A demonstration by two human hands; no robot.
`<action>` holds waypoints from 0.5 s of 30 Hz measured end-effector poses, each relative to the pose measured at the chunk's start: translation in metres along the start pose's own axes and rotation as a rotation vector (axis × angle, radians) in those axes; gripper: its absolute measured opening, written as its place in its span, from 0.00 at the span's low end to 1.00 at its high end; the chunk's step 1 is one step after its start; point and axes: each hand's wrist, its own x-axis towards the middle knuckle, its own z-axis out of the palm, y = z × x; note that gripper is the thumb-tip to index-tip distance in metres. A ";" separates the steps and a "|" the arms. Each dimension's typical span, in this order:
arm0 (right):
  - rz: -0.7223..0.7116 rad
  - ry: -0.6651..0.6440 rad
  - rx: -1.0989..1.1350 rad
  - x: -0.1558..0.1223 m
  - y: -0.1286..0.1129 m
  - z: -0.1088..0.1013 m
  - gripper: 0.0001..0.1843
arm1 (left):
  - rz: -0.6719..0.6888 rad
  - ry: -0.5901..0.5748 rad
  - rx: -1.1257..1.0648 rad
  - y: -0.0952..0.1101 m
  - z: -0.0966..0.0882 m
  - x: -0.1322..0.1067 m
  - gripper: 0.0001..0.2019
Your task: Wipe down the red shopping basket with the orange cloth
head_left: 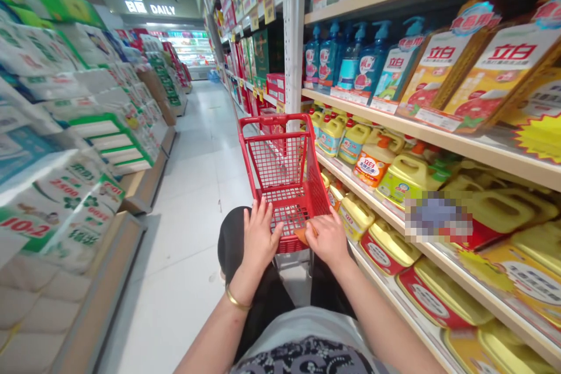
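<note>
In front of my knees stands a red plastic shopping cart with a grid basket. My left hand rests palm down by my left knee, fingers outstretched, holding nothing, its fingertips close to the cart's near side. A gold bangle circles that wrist. My right hand is closed with curled fingers at the cart's near right corner. A small, thin orange-brown piece sticks out from between its thumb and fingers; its kind does not show.
On the right, shelves carry pump bottles and yellow-capped jugs of detergent. Low platforms on the left hold stacked tissue packs. A tiled aisle runs ahead to a lit display. One spot at the right is pixelated.
</note>
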 end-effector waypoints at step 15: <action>-0.020 -0.224 -0.063 0.015 -0.055 0.008 0.20 | 0.022 -0.012 0.012 -0.004 0.005 -0.008 0.36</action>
